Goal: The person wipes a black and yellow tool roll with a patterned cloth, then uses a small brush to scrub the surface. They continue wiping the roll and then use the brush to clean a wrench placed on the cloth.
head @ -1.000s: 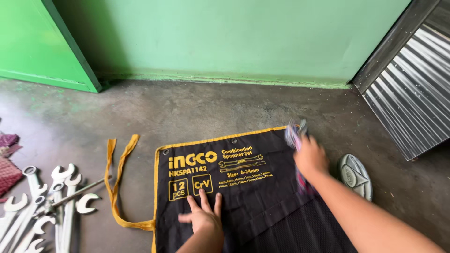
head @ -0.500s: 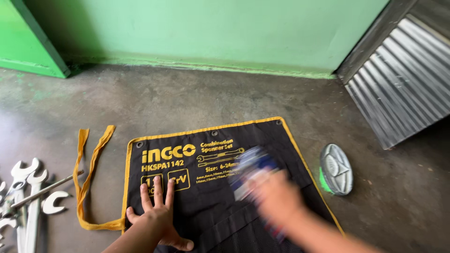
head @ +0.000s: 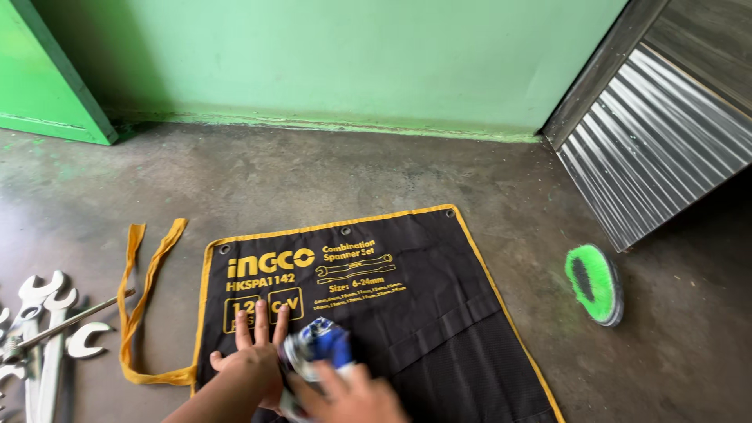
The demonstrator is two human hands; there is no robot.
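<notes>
On the grey concrete floor [head: 376, 176] lies a black cloth tool roll with a yellow edge [head: 423, 313] — flat and spread open, with yellow print and two yellow tie straps [head: 137, 313] trailing off its left side. The left hand [head: 249, 356] rests flat on the roll, fingers spread apart. The right hand [head: 352, 395] is just beside it, fingers closed around a blurry blue and white rag [head: 317, 348] pressed on the cloth. Shiny silver spanners [head: 47, 329] lie to the left. A round green brush [head: 594, 283] sits to the right, well apart.
</notes>
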